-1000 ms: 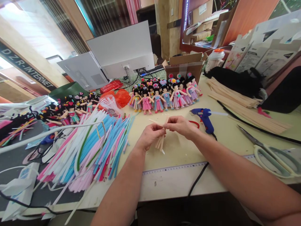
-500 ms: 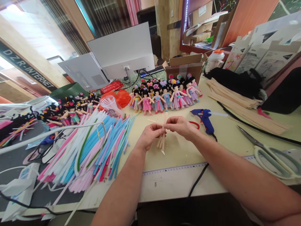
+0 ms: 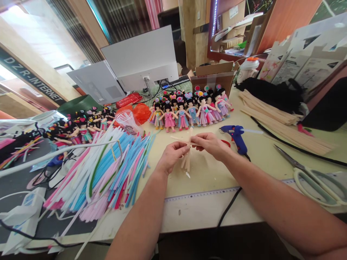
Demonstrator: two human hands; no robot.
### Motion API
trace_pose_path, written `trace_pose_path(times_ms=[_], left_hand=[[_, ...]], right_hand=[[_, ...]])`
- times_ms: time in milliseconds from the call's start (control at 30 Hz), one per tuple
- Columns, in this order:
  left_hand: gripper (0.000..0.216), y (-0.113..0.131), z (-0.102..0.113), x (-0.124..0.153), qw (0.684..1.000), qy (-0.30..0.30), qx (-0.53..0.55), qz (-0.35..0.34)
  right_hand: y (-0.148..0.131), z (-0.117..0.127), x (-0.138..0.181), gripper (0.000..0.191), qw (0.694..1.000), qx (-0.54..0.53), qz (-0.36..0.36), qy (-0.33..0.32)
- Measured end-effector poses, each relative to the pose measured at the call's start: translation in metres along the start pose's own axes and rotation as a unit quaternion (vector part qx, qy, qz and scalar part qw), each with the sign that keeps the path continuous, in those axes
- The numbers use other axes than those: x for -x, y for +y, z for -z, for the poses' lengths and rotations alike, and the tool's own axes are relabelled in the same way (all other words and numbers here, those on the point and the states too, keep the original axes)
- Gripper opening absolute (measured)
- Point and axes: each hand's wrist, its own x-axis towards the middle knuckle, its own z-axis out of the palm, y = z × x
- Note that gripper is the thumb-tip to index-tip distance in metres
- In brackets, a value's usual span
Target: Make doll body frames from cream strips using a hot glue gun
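Several beige pipe cleaners (image 3: 185, 163) are gathered into a small figure-like bundle, its ends pointing down, up and sideways. My left hand (image 3: 172, 154) pinches the bundle at its middle, thumb against forefinger. On the other side, my right hand (image 3: 207, 143) has its fingers closed on a beige strand that sticks out sideways from the same bundle. The fingers partly hide the join. A blue glue gun (image 3: 235, 137) lies right of my right hand, with a red ring (image 3: 226, 143) between them, partly covered by that hand.
Finished pipe-cleaner dolls (image 3: 187, 112) stand in rows behind my hands. A pile of coloured pipe cleaners (image 3: 108, 169) spreads to the left. At the right lie scissors (image 3: 306, 173) and beige pipe cleaners (image 3: 287, 122). A ruler (image 3: 200, 194) runs along the table's front.
My right fingers have shifted slightly along the sideways strand, and more of the upper beige end shows. My left hand keeps its pinch in nearly the same place.
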Motion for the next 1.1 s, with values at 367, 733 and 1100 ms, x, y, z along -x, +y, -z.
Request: trace_pose_path(times_ms=[367, 733, 1100], left_hand=[[0.03, -0.001, -0.001, -0.001, 1.0, 0.015, 0.006, -0.023], [0.03, -0.001, -0.003, 0.0, 1.0, 0.019, -0.003, -0.023], [0.033, -0.002, 0.001, -0.004, 0.992, 0.089, 0.051, -0.078]], right_hand=[[0.001, 0.006, -0.003, 0.03, 1.0, 0.001, 0.005, -0.013], [0.0, -0.003, 0.003, 0.038, 0.997, 0.074, 0.038, -0.009], [-0.002, -0.008, 0.005, 0.032, 0.997, 0.043, 0.009, -0.057]])
